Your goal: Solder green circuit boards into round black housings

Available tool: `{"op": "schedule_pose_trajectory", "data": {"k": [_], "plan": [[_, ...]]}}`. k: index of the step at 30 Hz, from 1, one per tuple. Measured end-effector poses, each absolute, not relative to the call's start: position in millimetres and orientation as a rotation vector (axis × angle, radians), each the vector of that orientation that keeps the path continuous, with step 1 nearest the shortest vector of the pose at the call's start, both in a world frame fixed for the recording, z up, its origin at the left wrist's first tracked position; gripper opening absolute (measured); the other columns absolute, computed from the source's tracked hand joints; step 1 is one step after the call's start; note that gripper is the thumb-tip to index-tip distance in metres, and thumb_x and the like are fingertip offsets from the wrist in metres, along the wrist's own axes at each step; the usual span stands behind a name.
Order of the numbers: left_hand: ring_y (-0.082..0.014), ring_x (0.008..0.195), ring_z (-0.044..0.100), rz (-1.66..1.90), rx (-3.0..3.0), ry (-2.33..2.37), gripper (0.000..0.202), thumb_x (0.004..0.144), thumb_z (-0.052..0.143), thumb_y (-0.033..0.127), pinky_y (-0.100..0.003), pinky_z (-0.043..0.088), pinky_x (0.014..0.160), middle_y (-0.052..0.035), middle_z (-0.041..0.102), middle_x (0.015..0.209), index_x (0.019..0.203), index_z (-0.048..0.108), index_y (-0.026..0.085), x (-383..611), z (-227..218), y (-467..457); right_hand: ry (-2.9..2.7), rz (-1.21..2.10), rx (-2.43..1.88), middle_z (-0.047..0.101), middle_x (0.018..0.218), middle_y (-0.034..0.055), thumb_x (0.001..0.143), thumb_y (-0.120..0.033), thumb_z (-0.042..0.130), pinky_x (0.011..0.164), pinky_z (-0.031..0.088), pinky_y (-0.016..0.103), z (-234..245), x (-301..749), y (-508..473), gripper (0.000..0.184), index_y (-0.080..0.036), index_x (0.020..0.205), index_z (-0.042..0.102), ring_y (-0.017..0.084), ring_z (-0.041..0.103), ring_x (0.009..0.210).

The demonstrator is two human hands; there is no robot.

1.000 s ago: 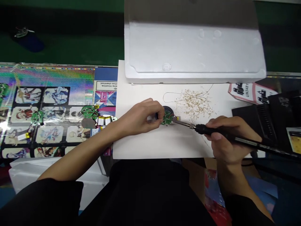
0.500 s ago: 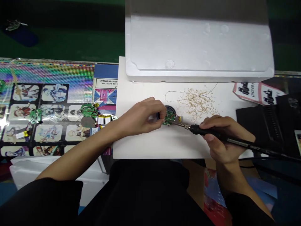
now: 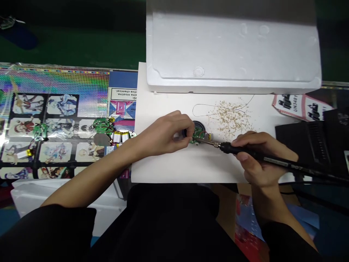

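My left hand (image 3: 166, 135) pinches a small green circuit board (image 3: 196, 137) that lies against a round black speaker (image 3: 198, 126) on the white sheet (image 3: 191, 165). My right hand (image 3: 260, 158) is wrapped round the black handle of a soldering iron (image 3: 245, 151). The iron's metal tip touches the right side of the board, beside a small yellow part (image 3: 208, 137). A thin loop of solder wire (image 3: 218, 108) lies just behind the board.
A white foam block (image 3: 231, 51) stands at the back of the sheet. Pale crumbs (image 3: 229, 120) are scattered right of the speaker. More green boards and small batteries (image 3: 109, 133) lie on a holographic picture sheet (image 3: 54, 109) at left. A black unit (image 3: 313, 142) sits at right.
The view has shifted slightly. The iron's tip has slid a little to the left onto the board; my left hand keeps its pinch on it.
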State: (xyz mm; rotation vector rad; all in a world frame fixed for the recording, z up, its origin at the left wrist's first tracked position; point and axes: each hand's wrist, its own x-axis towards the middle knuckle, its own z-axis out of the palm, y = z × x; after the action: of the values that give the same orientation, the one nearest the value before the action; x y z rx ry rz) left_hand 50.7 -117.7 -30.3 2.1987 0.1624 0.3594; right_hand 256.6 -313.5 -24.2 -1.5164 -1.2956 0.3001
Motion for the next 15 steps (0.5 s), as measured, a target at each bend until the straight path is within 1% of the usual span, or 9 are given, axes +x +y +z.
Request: {"op": "schedule_pose_trajectory", "data": {"k": [3,11,15], "plan": [[-0.0185,0.095,0.065,0.361,2.201,0.167,0.013,0.091,0.06,0.008,-0.031,0.05,0.087,-0.0014,0.074,0.097,0.09,0.063,0.02,50.7,-30.2,-117.8,-1.326,0.29,-1.514,0.073,0.075,0.0031,0.089,-0.037,0.078,0.049,0.05,0.032,-22.0,257.8,-312.8,0.014,-0.025,0.096,0.08,0.021,0.068,0.061],[-0.0179,0.093,0.064,0.366,2.205,0.175,0.014,0.09,0.06,0.007,-0.031,0.049,0.086,-0.001,0.073,0.095,0.089,0.063,0.02,51.2,-29.8,-118.8,-1.381,0.282,-1.564,0.075,0.077,0.0026,0.089,-0.032,0.079,0.046,0.049,0.033,-13.3,259.4,-313.6,0.011,-0.025,0.097,0.079,0.021,0.069,0.059],[-0.0178,0.092,0.064,0.367,2.204,0.173,0.014,0.09,0.06,0.006,-0.031,0.049,0.086,-0.0009,0.073,0.095,0.089,0.063,0.02,51.2,-29.8,-118.9,-1.414,0.294,-1.558,0.075,0.076,0.0021,0.09,-0.031,0.078,0.048,0.05,0.034,-9.9,259.0,-312.0,0.01,-0.026,0.098,0.078,0.021,0.069,0.058]]}}
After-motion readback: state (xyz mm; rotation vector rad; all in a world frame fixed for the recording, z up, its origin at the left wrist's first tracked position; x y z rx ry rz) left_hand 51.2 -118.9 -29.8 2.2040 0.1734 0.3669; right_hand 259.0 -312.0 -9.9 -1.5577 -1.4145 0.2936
